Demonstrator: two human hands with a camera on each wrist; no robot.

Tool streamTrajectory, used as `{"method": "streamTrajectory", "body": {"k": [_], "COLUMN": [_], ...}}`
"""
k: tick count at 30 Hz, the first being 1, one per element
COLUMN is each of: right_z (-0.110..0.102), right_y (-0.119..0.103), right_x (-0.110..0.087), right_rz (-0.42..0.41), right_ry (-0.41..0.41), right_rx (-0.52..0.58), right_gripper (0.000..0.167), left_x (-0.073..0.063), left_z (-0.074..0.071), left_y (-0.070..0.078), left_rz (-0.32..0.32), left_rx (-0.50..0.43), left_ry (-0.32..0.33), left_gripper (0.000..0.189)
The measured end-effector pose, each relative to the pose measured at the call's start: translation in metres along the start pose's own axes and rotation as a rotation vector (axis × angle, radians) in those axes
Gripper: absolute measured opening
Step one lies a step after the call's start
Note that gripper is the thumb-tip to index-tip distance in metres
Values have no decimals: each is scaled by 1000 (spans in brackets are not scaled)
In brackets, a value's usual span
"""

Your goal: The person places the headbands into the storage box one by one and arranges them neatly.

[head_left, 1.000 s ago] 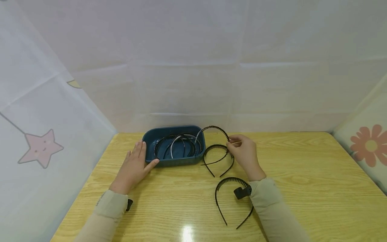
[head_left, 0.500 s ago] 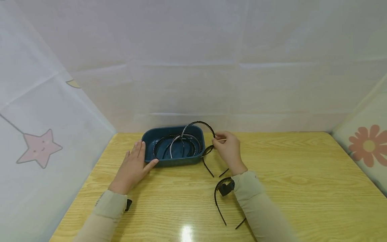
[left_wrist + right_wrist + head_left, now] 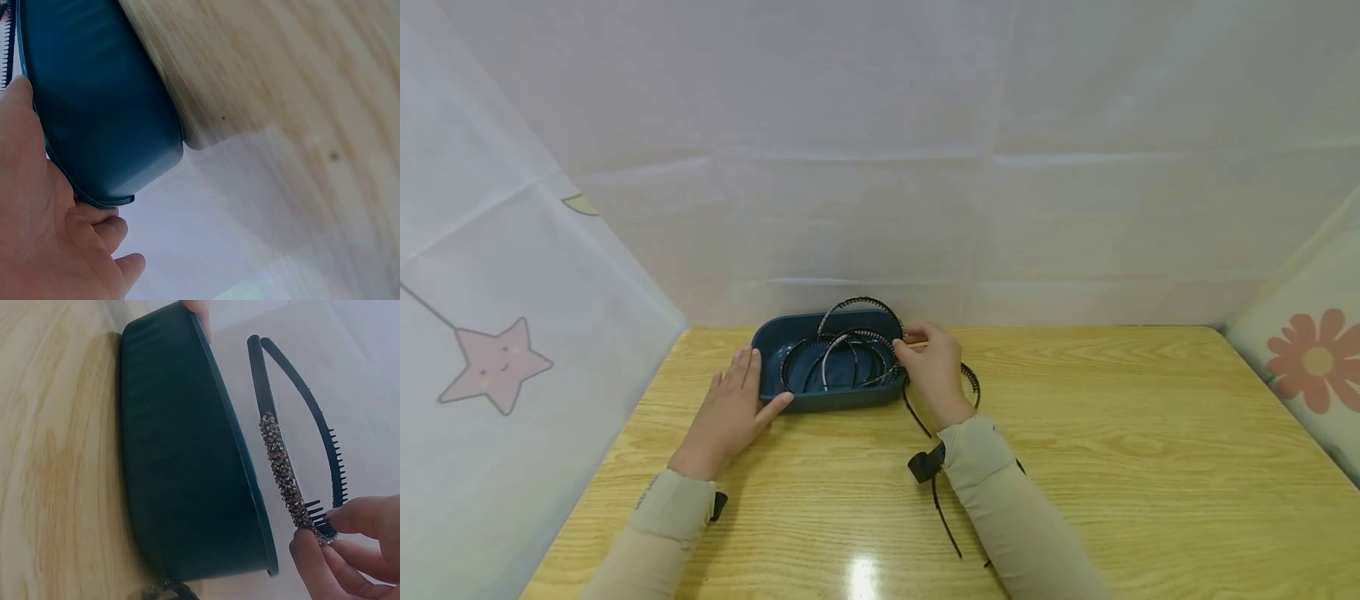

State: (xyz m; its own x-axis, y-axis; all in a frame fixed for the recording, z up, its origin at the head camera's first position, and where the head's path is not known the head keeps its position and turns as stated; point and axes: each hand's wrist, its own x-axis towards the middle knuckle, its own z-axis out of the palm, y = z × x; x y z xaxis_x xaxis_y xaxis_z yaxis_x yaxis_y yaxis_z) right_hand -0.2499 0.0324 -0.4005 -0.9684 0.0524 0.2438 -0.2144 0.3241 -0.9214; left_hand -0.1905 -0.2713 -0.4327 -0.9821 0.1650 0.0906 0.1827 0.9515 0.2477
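Note:
My right hand [image 3: 934, 371] pinches a black toothed headband [image 3: 860, 299] above the right end of a dark blue plastic basin [image 3: 842, 403]. In the right wrist view this headband [image 3: 282, 472] shows a crust of sparkling stones; thumb and fingers grip its curved middle, and its two ends point away over the basin. Several other headbands [image 3: 825, 364] lie inside the basin, overlapping. My left hand [image 3: 722, 417] rests against the basin's left end, fingers fairly straight and thumb at the front rim. The left wrist view shows its thumb along the basin rim [image 3: 37, 119].
Right of the basin, one black headband [image 3: 973, 385] lies on the wooden table [image 3: 1150, 450], partly hidden by my right hand. Another headband [image 3: 946, 521] lies nearer, mostly under my right forearm. A pale cloth wall [image 3: 880, 208] stands directly behind the basin.
My right hand has moved left with the headband, from beside the basin to over its right end. The left hand stays at the basin. Sleeve and hand now cover more of the table headbands.

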Motion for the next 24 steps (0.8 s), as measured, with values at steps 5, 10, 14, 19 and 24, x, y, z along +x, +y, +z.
{"method": "streamTrajectory", "body": {"k": [5,10,14,19,24], "right_z": [16,29,39,48,55], "right_y": [1,2,2,1,-2], "right_x": [2,2,1,-1,-2], "right_rz": [-2,10,6,-20,-38], "right_ry": [-1,-19,-55,-79,-97], "right_rx": [53,61,53,0,-70], "right_gripper": [25,26,28,27,26], "left_x": [-1,-1,-2,-2,-2], "left_z": [0,1,1,1,0], "left_y": [1,1,1,0,1], "left_rz": [-1,5,7,8,13], "left_rx": [-5,0,-1,3,2], "left_ry": [-2,11,19,20,28], "left_gripper": [102,101,100,100,100]}}
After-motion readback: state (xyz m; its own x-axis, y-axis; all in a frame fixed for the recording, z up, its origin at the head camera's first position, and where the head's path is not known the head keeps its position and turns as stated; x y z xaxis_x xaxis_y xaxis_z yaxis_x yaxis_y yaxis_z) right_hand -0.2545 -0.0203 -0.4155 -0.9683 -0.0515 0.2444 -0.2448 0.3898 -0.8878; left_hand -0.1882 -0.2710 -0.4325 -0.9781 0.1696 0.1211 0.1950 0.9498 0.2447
